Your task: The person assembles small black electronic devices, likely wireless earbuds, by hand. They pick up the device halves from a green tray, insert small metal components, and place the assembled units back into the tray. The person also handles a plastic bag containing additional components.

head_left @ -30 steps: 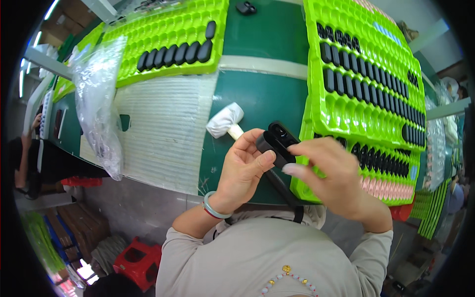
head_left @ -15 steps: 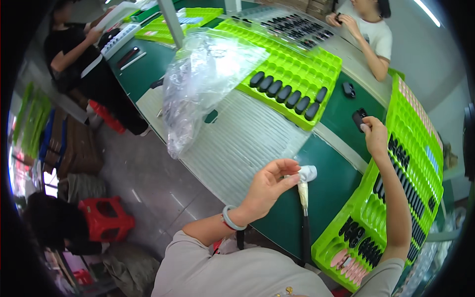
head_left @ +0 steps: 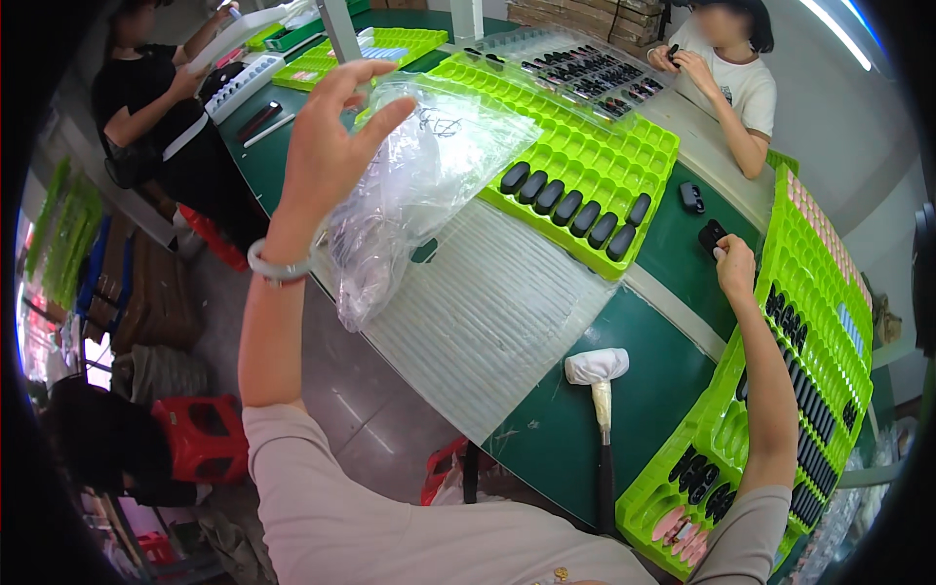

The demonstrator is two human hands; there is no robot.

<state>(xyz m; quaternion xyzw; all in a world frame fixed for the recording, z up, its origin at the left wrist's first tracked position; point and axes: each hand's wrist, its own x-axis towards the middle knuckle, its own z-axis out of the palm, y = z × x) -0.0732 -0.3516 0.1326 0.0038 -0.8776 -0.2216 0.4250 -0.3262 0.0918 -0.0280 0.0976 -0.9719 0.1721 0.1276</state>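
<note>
Black plastic, a small case [head_left: 711, 236] sits pinched between the thumb and fingers of our right hand [head_left: 735, 265], at the surface's [head_left: 536, 439] far right. Our left hand [head_left: 336, 136] is raised, thumb and fingers spread wide, by a clear plastic bag [head_left: 366, 258]; we cannot tell whether they touch. Near our case lies a second black case [head_left: 692, 197]. Left of it, a lime tray [head_left: 585, 156] carries dark oblong pieces [head_left: 567, 207]. Closer to us rests a white-headed mallet [head_left: 597, 367].
</note>
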